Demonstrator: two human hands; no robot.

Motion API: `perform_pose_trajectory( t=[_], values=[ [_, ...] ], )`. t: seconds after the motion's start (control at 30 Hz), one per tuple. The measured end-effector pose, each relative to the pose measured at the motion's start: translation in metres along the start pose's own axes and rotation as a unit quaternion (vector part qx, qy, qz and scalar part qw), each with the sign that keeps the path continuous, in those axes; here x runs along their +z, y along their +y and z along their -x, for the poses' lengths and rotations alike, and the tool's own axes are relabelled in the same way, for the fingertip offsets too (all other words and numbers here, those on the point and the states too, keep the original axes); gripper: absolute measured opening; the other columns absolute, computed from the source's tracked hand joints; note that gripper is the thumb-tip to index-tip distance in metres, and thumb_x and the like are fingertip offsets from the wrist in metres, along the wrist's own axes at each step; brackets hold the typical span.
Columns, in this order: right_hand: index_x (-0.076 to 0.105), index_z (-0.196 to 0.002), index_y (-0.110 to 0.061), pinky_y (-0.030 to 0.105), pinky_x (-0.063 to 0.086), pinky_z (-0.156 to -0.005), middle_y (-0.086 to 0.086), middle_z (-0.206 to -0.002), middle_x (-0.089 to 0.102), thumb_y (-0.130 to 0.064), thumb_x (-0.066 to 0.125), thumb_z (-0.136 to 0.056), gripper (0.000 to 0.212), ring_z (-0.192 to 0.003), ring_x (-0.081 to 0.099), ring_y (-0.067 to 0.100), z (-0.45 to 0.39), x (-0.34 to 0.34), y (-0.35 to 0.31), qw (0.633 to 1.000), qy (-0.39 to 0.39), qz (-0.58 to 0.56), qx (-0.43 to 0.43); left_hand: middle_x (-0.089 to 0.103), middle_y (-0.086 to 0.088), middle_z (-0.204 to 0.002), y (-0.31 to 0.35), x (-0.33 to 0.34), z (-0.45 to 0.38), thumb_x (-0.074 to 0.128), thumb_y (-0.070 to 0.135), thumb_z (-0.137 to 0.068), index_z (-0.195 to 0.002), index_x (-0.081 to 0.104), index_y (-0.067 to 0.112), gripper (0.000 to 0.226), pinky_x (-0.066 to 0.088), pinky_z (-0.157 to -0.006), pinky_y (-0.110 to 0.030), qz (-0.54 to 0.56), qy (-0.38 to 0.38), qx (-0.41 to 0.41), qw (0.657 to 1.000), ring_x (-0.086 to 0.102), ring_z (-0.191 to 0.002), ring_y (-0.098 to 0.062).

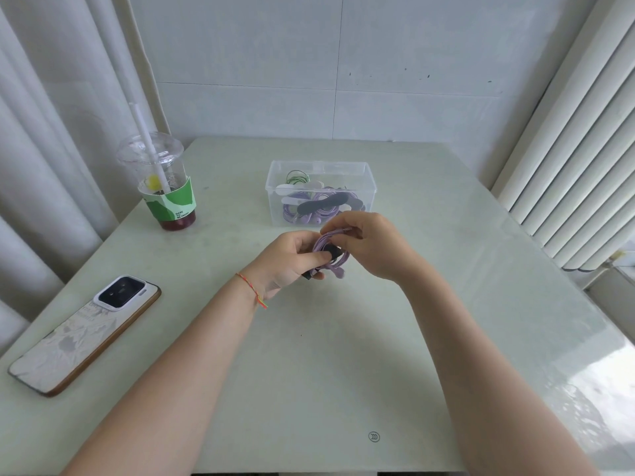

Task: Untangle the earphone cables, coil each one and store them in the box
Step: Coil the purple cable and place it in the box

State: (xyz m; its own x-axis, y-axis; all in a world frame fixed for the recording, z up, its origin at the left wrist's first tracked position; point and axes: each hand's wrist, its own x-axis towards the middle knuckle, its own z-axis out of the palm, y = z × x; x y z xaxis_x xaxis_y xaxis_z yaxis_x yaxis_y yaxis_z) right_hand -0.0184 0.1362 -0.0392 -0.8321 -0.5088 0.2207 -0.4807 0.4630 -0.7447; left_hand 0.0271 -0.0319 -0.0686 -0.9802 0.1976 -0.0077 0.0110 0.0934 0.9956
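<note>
Nearest, a phone (86, 333) lies face down at the left of the pale green table (309, 355), its long axis running from the near left edge toward the far right.

Above the middle of the table both hands meet around a coiled purple earphone cable (325, 244). The left hand (287, 261) grips the coil from the left — its thumb presses a black strap (332, 251) wrapped across the loops, and the strap's other end sticks out below the fingers. The right hand (369, 247) curls over the coil's far side, pinching the cable's plug end, which points roughly rightward. One earbud (339, 272) hangs down from the coil's lower edge. The coil's long axis tilts from lower left to upper right.

Just beyond the hands stands a clear plastic box (360, 170), lid off, long side across the table — inside are purple and green coils with grey and white straps. Far left stands an iced drink cup (168, 197) with a straw.
</note>
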Motion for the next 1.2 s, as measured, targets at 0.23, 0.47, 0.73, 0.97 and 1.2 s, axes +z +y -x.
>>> perform_pose_trajectory(
  t=[0.23,0.47,0.73,0.97,1.2],
  values=[
    [0.068,-0.096,-0.014,0.022,0.052,-0.067,-0.002,-0.082,0.071,-0.008,0.063,-0.089,0.01,-0.068,0.062,0.008,-0.002,-0.001,0.008,0.998,0.015,-0.043,0.042,0.075,-0.014,-0.085,-0.001,-0.003,0.0,0.063,0.014,-0.087,-0.11,0.066,0.014,0.023,0.039,-0.06,-0.02,0.005,0.005,0.001,1.0,0.062,-0.078,-0.019],
    [0.064,-0.099,-0.006,0.04,0.059,-0.072,0.013,-0.082,0.072,-0.012,0.061,-0.093,0.009,-0.065,0.067,0.026,-0.003,-0.004,0.013,0.989,-0.011,-0.111,0.096,0.07,-0.011,-0.095,-0.006,0.0,-0.004,0.066,0.005,-0.081,-0.111,0.06,0.007,0.03,0.053,-0.08,-0.041,0.075,0.029,0.017,0.997,0.068,-0.083,-0.028],
    [0.057,-0.113,0.008,0.03,0.058,-0.068,0.018,-0.091,0.07,0.001,0.052,-0.096,0.018,-0.075,0.071,0.025,0.0,-0.007,0.009,0.949,-0.03,-0.295,0.105,0.068,-0.015,-0.098,-0.005,-0.002,-0.006,0.066,0.008,-0.076,-0.119,0.054,-0.001,0.046,0.055,-0.08,-0.042,0.153,0.048,0.02,0.987,0.069,-0.081,-0.029],
    [0.06,-0.103,0.001,0.028,0.056,-0.066,0.017,-0.091,0.069,0.003,0.051,-0.096,0.011,-0.073,0.07,0.025,0.0,-0.002,0.006,0.927,-0.024,-0.36,0.105,0.072,-0.009,-0.087,0.0,-0.001,-0.004,0.063,0.005,-0.076,-0.11,0.056,0.007,0.035,0.057,-0.078,-0.041,0.209,0.047,0.042,0.976,0.071,-0.075,-0.028],
    [0.063,-0.105,-0.008,0.039,0.058,-0.068,0.03,-0.094,0.068,-0.001,0.057,-0.094,0.015,-0.074,0.069,0.036,-0.002,0.0,0.011,0.952,0.003,-0.29,0.096,0.07,-0.012,-0.087,0.001,-0.001,-0.004,0.063,0.004,-0.078,-0.11,0.057,0.007,0.033,0.058,-0.069,-0.035,0.213,0.05,0.037,0.975,0.067,-0.071,-0.028]
  ],
)
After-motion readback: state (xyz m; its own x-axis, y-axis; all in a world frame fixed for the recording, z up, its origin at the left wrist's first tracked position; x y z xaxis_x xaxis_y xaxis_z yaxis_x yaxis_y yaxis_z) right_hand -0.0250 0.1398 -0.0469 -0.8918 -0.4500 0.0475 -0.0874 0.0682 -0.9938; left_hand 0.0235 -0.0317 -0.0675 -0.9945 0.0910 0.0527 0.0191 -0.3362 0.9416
